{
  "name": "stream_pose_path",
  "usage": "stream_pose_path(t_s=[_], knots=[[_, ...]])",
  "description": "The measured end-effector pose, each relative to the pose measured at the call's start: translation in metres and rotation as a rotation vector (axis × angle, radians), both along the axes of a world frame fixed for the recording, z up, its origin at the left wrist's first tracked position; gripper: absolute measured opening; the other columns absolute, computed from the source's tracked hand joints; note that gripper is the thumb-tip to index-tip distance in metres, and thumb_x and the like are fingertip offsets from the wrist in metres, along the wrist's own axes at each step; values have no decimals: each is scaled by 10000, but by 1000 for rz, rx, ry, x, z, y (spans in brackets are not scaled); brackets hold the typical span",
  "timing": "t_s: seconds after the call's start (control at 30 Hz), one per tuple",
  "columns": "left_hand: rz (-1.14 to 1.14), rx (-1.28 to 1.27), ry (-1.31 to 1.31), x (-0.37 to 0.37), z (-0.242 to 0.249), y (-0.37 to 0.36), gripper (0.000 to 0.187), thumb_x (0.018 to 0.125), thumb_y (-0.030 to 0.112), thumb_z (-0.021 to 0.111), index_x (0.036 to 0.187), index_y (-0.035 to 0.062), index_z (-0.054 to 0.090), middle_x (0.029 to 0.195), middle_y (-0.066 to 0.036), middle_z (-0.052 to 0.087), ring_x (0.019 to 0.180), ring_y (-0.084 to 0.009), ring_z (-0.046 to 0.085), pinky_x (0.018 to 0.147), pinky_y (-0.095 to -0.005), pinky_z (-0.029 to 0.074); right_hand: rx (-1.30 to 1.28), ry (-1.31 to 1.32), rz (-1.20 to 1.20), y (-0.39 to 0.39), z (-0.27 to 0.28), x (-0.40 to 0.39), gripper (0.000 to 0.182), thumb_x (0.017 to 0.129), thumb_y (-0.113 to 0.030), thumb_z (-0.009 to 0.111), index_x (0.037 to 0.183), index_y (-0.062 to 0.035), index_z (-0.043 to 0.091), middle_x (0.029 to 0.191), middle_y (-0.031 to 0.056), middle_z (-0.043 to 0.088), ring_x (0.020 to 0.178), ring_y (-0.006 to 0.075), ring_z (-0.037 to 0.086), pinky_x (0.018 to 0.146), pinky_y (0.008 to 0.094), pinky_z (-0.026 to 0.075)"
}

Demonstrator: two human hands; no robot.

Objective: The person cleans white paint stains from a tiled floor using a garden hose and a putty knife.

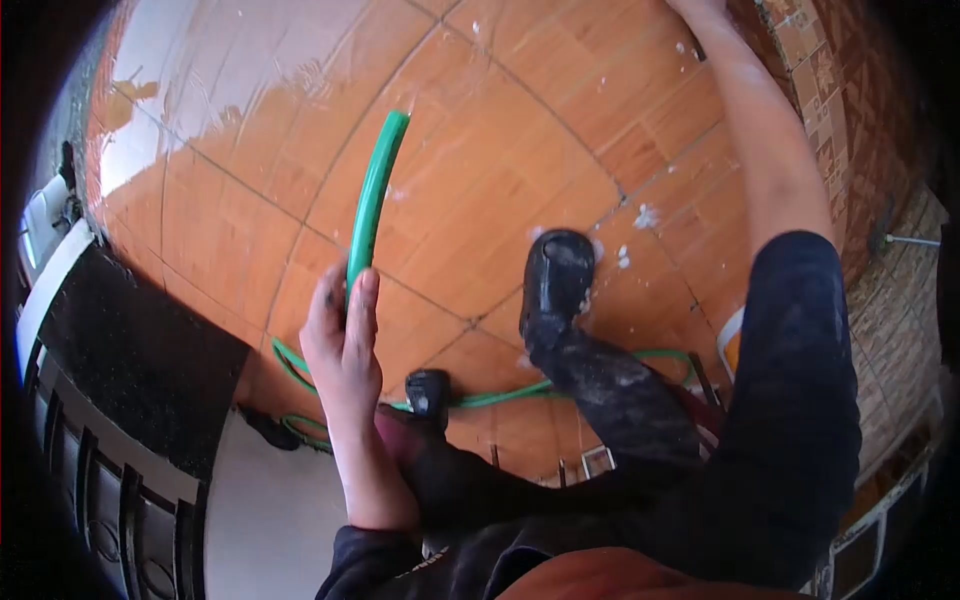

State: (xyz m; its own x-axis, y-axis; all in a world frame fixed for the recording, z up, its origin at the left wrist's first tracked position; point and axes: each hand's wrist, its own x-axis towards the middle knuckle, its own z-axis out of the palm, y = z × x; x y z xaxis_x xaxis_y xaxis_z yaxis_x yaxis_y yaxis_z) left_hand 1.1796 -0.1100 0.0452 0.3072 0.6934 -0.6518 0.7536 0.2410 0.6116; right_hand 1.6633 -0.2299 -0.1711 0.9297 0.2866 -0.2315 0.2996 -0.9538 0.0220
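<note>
In the head view, my left hand (342, 340) is closed around a green hose (378, 190). The hose's cut end points up and away from me, over the orange tiled floor (480, 190). More of the green hose lies on the floor behind my feet, with loops at the lower left. My right arm stretches up to the top edge, where only part of my right hand (697, 6) shows. Its fingers are cut off by the frame, so what it touches is hidden. White foam (646, 215) dots the floor near my boot.
Water (220, 60) spreads over the tiles at the upper left. My feet wear black boots (560, 275). A tiled wall (815, 75) runs along the right, and a dark metal gate (120, 500) stands at the lower left. A white bucket-like rim (730, 335) shows beside my right sleeve.
</note>
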Motion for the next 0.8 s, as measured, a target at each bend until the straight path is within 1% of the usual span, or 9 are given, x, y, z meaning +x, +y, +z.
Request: stream_pose_path(t_s=[0.07, 0.23, 0.3, 0.37, 0.47, 0.6, 0.7, 0.73, 0.8], knots=[[-59, -6, 68, -2, 5, 3, 278, 926, 215, 607, 1105, 2, 612, 680, 22, 500, 587, -36, 405, 516, -197, 322, 41, -211, 285, -24, 22, -28, 336, 756, -273, 659, 1000, -47, 618, 984, 161, 644, 920, 311, 631, 830, 418, 494], [-186, -24, 47, -20, 0, 1, 307, 916, 238, 623, 1097, -10, 615, 697, -18, 531, 609, -54, 439, 536, -209, 352, 264, -47, 7, -90, 137, -126, 234, 714, -210, 679, 880, -45, 675, 824, 98, 683, 775, 268, 661, 720, 376, 516], [-291, 50, 11, -33, -2, -1, 304, 916, 233, 622, 1082, -22, 614, 708, -43, 547, 626, -80, 471, 554, -218, 376, 377, -38, 184, -171, 129, -123, 205, 771, -239, 635, 836, -52, 689, 760, 89, 682, 719, 275, 666, 686, 380, 524], [-339, 35, -59, -44, 0, -1, 356, 911, 278, 623, 1078, -36, 610, 710, -68, 552, 637, -108, 495, 567, -230, 395, 650, 298, -450, -215, 143, -156, 337, 866, -289, 618, 1019, 10, 645, 904, 141, 672, 803, 237, 665, 693, 305, 538], [-548, 146, -120, -49, 2, -3, 414, 903, 345, 618, 1092, -23, 613, 684, -71, 533, 626, -114, 487, 572, -246, 401, 828, 310, -757, -256, 158, -207, 322, 849, -271, 652, 1016, 4, 659, 927, 125, 675, 790, 175, 671, 662, 244, 532], [-686, 85, -181, -53, 9, -7, 418, 891, 396, 611, 1089, 29, 638, 623, -30, 472, 576, -104, 438, 540, -264, 366, 1137, 462, -807, -306, 210, -304, 287, 845, -217, 656, 1041, -7, 646, 960, 100, 668, 837, 160, 667, 706, 249, 530], [-823, 129, -272, -60, -9, -7, 287, 919, 356, 568, 1029, 108, 662, 582, 76, 384, 471, -27, 318, 416, -216, 240, 931, 590, -932, -361, 257, -411, 309, 867, -253, 637, 1083, -32, 631, 985, 71, 662, 877, 147, 658, 713, 236, 525], [-810, 78, -286, -63, -7, -11, 317, 902, 365, 588, 1044, 92, 663, 586, 55, 401, 482, -43, 337, 434, -225, 262, 864, 658, -957, -381, 262, -450, 326, 884, -304, 623, 1104, -64, 618, 930, 1, 630, 797, 87, 613, 685, 215, 505], [-786, 31, -286, -72, 8, -27, 339, 881, 371, 613, 1055, 86, 670, 589, 40, 414, 475, -45, 342, 432, -224, 269, 683, 740, -1001, -424, 264, -519, 330, 890, -325, 618, 1105, -75, 610, 889, -25, 592, 756, 64, 562, 665, 211, 487]])
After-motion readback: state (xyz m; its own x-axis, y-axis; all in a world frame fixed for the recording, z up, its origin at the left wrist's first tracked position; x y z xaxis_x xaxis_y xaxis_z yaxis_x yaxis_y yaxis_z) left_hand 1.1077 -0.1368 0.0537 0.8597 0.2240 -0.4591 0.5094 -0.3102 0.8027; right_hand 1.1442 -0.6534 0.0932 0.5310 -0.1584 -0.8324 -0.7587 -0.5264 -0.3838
